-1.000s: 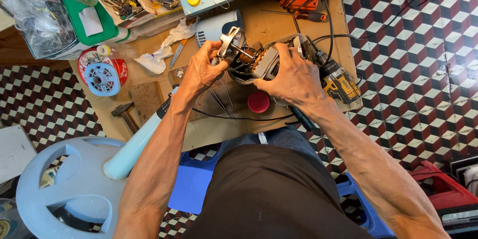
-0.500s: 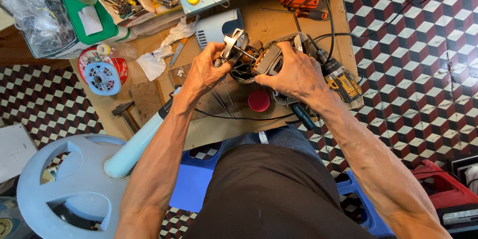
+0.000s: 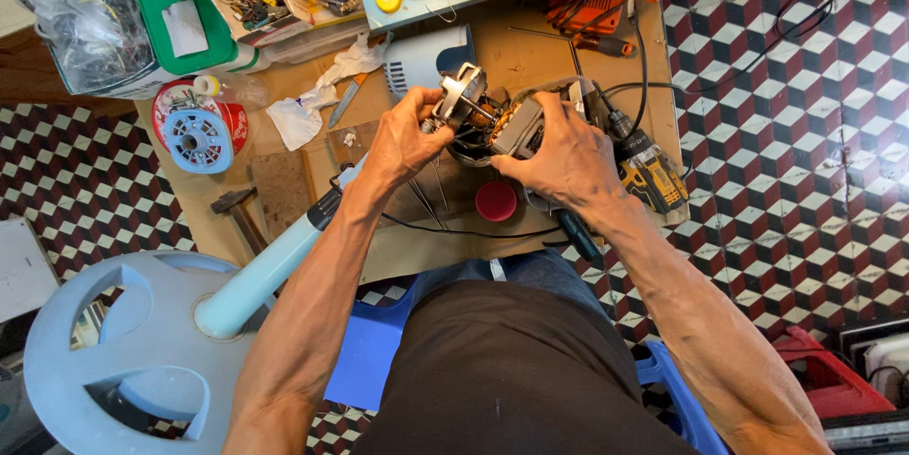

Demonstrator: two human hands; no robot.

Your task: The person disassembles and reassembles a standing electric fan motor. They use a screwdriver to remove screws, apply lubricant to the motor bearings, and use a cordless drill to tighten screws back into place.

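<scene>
Your left hand [image 3: 405, 141] and right hand [image 3: 561, 154] both grip the small electric motor [image 3: 488, 119], held just above the wooden bench top [image 3: 530, 48] at the centre of the view. The left fingers curl closed around the motor's round metal end plate at its 9 o'clock side. The right fingers wrap the grey housing at 3 o'clock, with the thumb pressed on its near face. Coppery windings show between the two hands.

At 6 o'clock from the motor, a smooth round red cap [image 3: 496, 200] lies flat on the bench, with a thin black cable [image 3: 454, 231] running past it. At 3 o'clock, just beside your right hand, lies a yellow-and-black cordless drill [image 3: 653, 174]. At 11 o'clock sits a ribbed pale grey plastic cover [image 3: 423, 59]. Further out at 9 o'clock lie a crumpled white rag [image 3: 298, 119] and a light blue slotted plastic disc [image 3: 197, 140]. A hammer [image 3: 237, 209] rests at 8 o'clock. The pale blue stand tube [image 3: 270, 270] slopes toward 7 o'clock into its round moulded base [image 3: 133, 360].
</scene>
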